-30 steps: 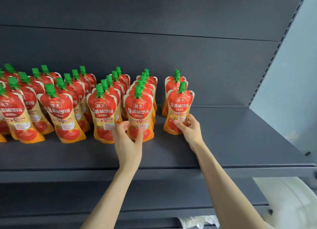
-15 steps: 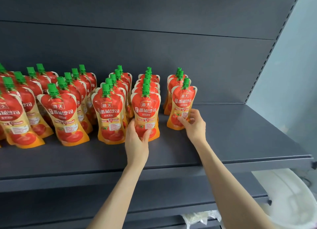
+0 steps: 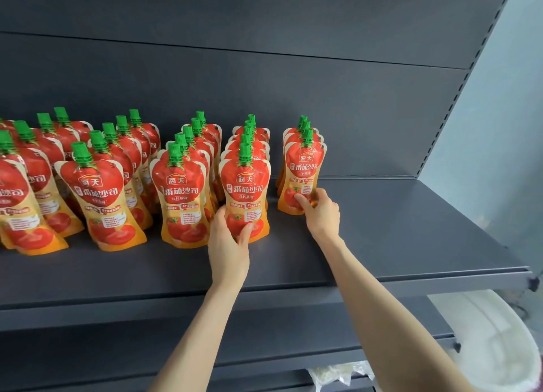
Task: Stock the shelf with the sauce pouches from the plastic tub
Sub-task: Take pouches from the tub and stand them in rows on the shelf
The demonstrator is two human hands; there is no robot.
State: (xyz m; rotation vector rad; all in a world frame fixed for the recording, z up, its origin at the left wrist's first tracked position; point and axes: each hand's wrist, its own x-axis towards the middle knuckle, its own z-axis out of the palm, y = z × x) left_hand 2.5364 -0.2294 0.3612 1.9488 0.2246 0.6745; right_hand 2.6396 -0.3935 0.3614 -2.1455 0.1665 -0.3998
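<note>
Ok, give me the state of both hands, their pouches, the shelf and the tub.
left hand: gripping front pouch
right hand: gripping end pouch
both pouches: upright, capped
shelf: partly stocked
plastic tub: below, contents unclear

Shelf: a dark grey shelf (image 3: 411, 238) crosses the middle of the frame, with its front edge running toward the lower right.
Back panel: a grey back panel (image 3: 264, 83) fills the upper frame.
Sauce pouches: red-and-orange sauce pouches (image 3: 97, 185) with green caps stand upright in columns, from the left edge to just right of centre.
Left hand: the left hand (image 3: 227, 244) grips the base of the centre pouch (image 3: 245, 185), thumb on its right and fingers on its left.
Right hand: the right hand (image 3: 321, 215) pinches the lower part of the rightmost pouch (image 3: 304, 171), which fronts a short column of perhaps three.
Plastic tub: a white plastic tub (image 3: 493, 347) sits at the lower right, below the shelf.
Bottom edge: a crumpled clear bag (image 3: 340, 374) lies there.
</note>
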